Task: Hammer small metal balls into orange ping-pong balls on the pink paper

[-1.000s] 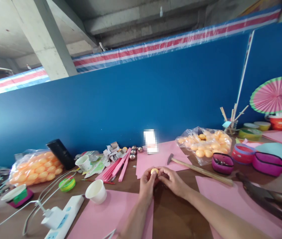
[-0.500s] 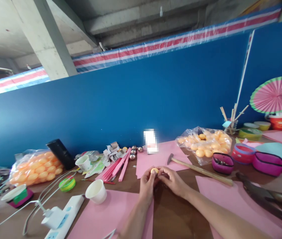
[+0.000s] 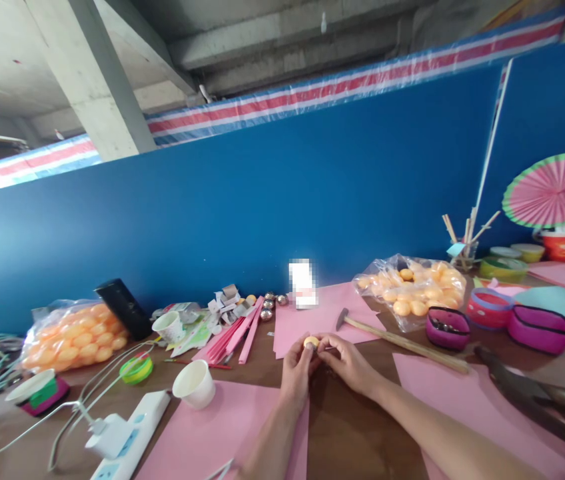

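Note:
My left hand [image 3: 295, 373] and my right hand [image 3: 345, 363] meet over the brown table [image 3: 362, 440], fingertips pinched together around one small orange ball [image 3: 310, 342]. The ball shows only at its top, between both thumbs and forefingers. Just beyond the hands lies a pink paper sheet [image 3: 312, 320], and a wooden-handled hammer [image 3: 397, 340] rests to the right of them. A white paper cup [image 3: 194, 384] stands on the table left of my left hand.
Clear bags of orange balls lie at left [image 3: 70, 337] and right [image 3: 412, 290]. A white power strip [image 3: 130, 433] with cables, pink sticks [image 3: 240, 333], pink pouches [image 3: 537, 327], tape rolls and a pink paper fan [image 3: 555, 190] crowd the table. A blue wall stands behind.

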Motion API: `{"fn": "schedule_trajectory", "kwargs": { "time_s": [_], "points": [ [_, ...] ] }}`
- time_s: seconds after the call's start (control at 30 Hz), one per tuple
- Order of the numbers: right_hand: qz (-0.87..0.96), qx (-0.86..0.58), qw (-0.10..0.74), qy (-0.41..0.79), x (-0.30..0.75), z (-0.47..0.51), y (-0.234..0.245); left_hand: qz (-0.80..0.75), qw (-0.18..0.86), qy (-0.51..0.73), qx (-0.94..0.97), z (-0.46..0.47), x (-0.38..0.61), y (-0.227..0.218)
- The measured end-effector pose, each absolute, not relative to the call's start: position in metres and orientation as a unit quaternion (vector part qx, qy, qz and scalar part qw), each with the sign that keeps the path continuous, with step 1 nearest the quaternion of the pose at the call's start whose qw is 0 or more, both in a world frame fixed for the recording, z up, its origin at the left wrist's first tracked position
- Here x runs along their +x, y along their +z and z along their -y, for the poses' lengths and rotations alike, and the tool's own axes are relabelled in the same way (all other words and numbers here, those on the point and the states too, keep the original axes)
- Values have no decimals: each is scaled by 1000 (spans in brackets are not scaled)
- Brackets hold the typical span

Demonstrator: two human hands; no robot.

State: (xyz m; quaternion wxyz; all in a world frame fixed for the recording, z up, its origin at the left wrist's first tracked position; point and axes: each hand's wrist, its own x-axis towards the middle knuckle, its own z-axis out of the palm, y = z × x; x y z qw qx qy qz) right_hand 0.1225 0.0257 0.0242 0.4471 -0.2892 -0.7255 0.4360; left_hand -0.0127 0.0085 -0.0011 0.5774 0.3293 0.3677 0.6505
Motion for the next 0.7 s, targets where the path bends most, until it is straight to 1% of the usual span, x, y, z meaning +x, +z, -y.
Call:
{"fn": "schedule_trajectory", "kwargs": {
  "time_s": [0.7],
  "points": [
    [723,-299,443,437,122,-26,24,-397,533,645,378,-11,-13,-3]
  ]
}}
